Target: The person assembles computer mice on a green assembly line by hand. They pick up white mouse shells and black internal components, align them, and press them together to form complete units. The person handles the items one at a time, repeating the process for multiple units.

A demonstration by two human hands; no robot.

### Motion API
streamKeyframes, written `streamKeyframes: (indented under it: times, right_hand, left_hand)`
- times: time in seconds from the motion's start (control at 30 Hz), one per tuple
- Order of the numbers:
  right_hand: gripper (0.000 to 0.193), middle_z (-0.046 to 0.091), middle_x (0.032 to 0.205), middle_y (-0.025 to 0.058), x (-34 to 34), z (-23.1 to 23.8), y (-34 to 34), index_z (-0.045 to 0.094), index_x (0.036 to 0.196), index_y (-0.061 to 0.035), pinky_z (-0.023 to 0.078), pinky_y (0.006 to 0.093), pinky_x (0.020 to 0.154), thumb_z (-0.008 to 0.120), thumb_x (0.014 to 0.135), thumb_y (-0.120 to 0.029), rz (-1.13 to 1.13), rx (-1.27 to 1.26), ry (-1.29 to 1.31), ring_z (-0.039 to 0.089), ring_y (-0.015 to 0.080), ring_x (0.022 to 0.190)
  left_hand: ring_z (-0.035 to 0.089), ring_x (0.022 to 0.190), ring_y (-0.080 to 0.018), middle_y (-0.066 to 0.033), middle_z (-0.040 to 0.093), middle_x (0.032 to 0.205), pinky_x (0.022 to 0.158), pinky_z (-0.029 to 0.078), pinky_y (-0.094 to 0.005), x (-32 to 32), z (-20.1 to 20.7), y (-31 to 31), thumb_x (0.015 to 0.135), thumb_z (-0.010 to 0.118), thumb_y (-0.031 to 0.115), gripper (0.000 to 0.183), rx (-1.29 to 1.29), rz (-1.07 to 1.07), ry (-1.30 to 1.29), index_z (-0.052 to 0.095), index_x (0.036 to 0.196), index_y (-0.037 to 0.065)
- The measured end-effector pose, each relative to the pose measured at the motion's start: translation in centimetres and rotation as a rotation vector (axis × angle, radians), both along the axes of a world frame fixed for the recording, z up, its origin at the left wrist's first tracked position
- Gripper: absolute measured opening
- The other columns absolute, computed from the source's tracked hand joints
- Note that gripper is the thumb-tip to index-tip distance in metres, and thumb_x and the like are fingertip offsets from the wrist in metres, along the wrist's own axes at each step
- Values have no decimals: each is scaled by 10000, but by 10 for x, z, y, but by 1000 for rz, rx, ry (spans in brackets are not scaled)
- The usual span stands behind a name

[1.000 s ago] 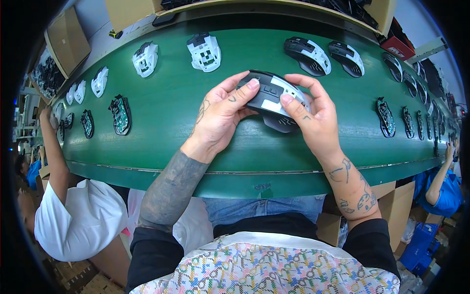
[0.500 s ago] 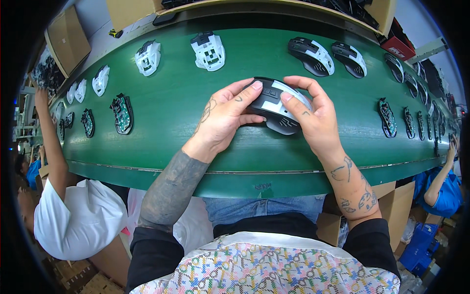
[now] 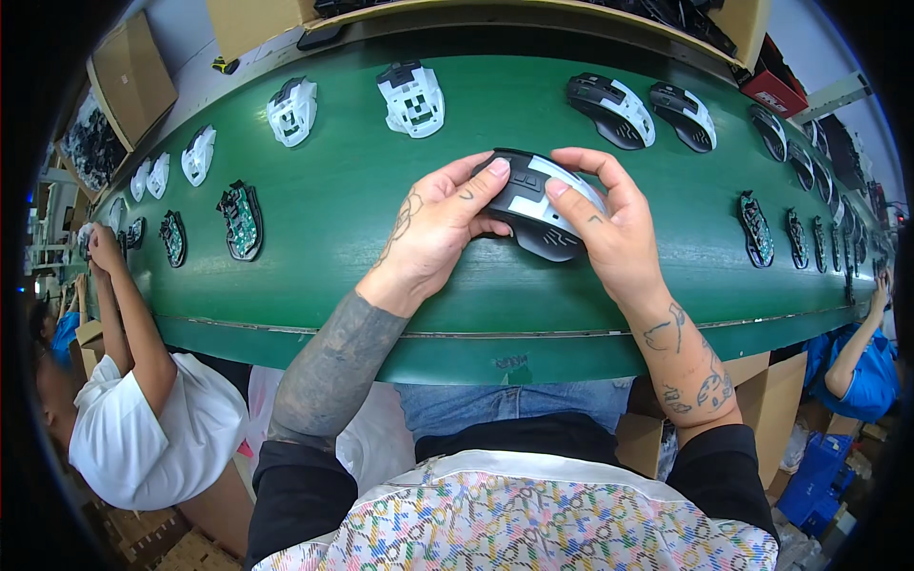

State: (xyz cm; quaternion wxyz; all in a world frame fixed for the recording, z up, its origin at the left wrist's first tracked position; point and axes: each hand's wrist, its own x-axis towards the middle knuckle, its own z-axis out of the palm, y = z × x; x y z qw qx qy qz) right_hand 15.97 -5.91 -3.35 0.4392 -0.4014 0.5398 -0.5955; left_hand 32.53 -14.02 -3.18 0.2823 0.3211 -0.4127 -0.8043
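A black and white computer mouse (image 3: 530, 198) is held above the green belt between my two hands. My left hand (image 3: 440, 211) grips its left end, the thumb lying on the black top and the fingers underneath. On the other end, my right hand (image 3: 609, 205) has its thumb pressed on the top near the white panel, with the fingers curled round the far edge. The underside of the mouse is hidden. Beyond my hands, a white mouse shell (image 3: 412, 100) lies on the belt, and to the right sits another black and white mouse (image 3: 611, 109).
The green belt (image 3: 333, 205) carries more white shells (image 3: 292, 111) and circuit-board bases (image 3: 240, 221) at left, and more mice (image 3: 684, 116) and bases (image 3: 755, 228) at right. Co-workers sit on both sides, one in a white shirt (image 3: 157, 428). A shelf (image 3: 533, 11) runs along the back.
The parts on the belt have shifted slightly to the right. At left, the co-worker's raised arm has come down, and both their hands are together. My hands and the mouse stay nearly still.
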Motion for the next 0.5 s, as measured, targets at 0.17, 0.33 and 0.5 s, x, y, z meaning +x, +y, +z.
streamKeyframes:
  times: [0.17,0.33,0.5]
  right_hand:
    - [329,577,1092,87,2,0,0,570,1123,6,508,259,776,679,863,-164,4,1,6,611,135,926]
    - [325,572,1093,82,4,1,-2,573,1119,4,508,257,776,681,863,-166,5,2,4,608,133,923]
    - [314,564,1095,78,7,2,-3,576,1116,1,507,256,778,674,870,-166,2,5,7,604,128,917]
  left_hand:
    - [616,811,-93,-73,648,999,671,521,-212,3,0,0,934,601,260,405,5,6,-1,548,1210,-32]
    - [611,814,-91,-69,646,991,671,517,-214,5,0,-2,941,589,262,396,0,2,15,550,1203,-33]
    - [607,827,-96,-72,640,1005,676,513,-223,6,0,-1,943,587,265,426,2,17,24,518,1232,-40]
